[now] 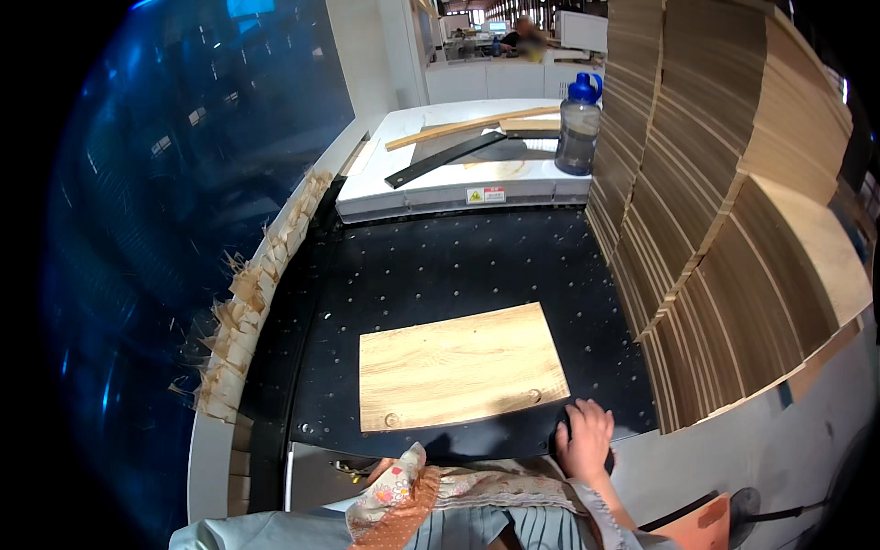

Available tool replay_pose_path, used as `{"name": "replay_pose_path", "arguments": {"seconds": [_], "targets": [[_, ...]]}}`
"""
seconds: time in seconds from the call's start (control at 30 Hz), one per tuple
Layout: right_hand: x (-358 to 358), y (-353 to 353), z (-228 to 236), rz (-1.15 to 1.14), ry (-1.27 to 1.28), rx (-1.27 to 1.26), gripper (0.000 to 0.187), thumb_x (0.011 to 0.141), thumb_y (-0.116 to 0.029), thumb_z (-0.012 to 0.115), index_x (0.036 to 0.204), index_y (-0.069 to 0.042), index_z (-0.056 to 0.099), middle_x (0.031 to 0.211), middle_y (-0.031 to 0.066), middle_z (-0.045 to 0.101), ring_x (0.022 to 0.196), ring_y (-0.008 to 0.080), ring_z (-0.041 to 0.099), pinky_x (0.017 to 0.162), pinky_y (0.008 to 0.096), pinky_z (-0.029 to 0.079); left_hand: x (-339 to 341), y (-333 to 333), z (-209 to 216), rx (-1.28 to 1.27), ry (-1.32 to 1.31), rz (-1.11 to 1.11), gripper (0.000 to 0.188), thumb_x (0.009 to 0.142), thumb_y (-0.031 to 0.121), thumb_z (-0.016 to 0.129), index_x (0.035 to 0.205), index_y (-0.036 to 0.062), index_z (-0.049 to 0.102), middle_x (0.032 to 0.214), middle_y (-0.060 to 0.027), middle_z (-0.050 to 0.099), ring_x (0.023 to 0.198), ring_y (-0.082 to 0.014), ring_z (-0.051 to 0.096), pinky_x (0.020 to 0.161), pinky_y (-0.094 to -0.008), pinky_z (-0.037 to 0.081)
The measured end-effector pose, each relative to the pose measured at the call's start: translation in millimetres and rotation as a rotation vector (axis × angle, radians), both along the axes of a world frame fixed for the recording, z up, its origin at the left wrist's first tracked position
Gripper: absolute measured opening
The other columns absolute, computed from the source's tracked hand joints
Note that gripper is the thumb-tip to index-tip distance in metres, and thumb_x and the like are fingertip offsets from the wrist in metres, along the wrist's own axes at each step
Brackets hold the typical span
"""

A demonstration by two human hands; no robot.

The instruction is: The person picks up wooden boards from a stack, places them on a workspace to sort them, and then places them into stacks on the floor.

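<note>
A rectangular wood-grain board (458, 371) lies flat on the black dotted work table (440, 266), with two round marks near its closer corners. Just right of the board's near corner, my right hand (587, 438) rests with fingers curved and close together over a dark rounded thing, mostly covered by the palm. My left hand (379, 470) is down at the table's near edge, almost wholly hidden behind a flowered sleeve cover (396, 490). Beside it are small yellow and dark parts (348, 471) on a pale metal surface; its fingers cannot be made out.
Tall stacks of brown-edged boards (706, 211) wall in the right side. Along the left runs a pale rail with torn tape (247, 284), next to a blue glossy panel (192, 183). Strips (446, 158) and a blue-capped bottle (578, 128) stand on the white ledge behind.
</note>
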State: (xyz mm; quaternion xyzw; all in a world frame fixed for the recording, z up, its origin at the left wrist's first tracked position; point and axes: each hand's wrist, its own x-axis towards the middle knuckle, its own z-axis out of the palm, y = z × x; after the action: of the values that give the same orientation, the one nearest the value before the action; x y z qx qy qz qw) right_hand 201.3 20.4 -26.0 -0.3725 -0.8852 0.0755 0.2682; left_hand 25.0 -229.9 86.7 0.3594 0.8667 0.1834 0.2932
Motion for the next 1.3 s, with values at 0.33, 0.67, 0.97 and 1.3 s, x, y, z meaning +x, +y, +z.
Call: {"name": "replay_pose_path", "arguments": {"seconds": [0.33,0.67,0.97,1.3], "targets": [[-0.3,-0.7,4.5,-0.003,0.056,-0.007,0.033,0.073,-0.016,0.064,0.105,-0.007,0.061,0.115,0.0111,0.057,0.115,0.0317,0.049,0.102,0.0541,0.029,2.8,3.7,0.8,-0.048,-0.018,-0.024,0.013,0.082,0.018,0.056,0.077,0.0088,0.063,0.077,-0.0127,0.062,0.072,-0.0308,0.061,0.066,-0.0397,0.048],[187.2,-46.0,-28.7,-0.011,0.171,-1.557,0.011,0.072,0.001,0.060,0.080,-0.002,0.068,0.080,0.0115,0.067,0.076,0.0220,0.064,0.069,0.0329,0.050,-3.0,13.6,-2.1,-0.074,-0.055,-0.067,0.012,0.082,0.018,0.056,0.079,0.0085,0.063,0.078,-0.0126,0.061,0.072,-0.0306,0.061,0.066,-0.0392,0.048],[177.5,-69.9,-134.8,-0.355,0.287,-1.490,0.012,0.073,-0.001,0.061,0.083,-0.003,0.068,0.081,0.0114,0.067,0.075,0.0219,0.064,0.068,0.0330,0.050,0.1,32.1,-2.7,-0.092,-0.072,-0.103,0.012,0.083,0.017,0.056,0.080,0.0082,0.063,0.078,-0.0125,0.061,0.072,-0.0304,0.061,0.066,-0.0388,0.048],[120.5,-49.5,-149.1,-0.336,0.314,-1.470,0.013,0.074,-0.004,0.061,0.085,-0.004,0.067,0.081,0.0114,0.067,0.075,0.0218,0.064,0.068,0.0332,0.050,-23.3,37.2,-0.8,-0.067,-0.044,-0.117,0.012,0.083,0.017,0.056,0.080,0.0080,0.063,0.078,-0.0126,0.061,0.072,-0.0304,0.061,0.066,-0.0385,0.048]]}}
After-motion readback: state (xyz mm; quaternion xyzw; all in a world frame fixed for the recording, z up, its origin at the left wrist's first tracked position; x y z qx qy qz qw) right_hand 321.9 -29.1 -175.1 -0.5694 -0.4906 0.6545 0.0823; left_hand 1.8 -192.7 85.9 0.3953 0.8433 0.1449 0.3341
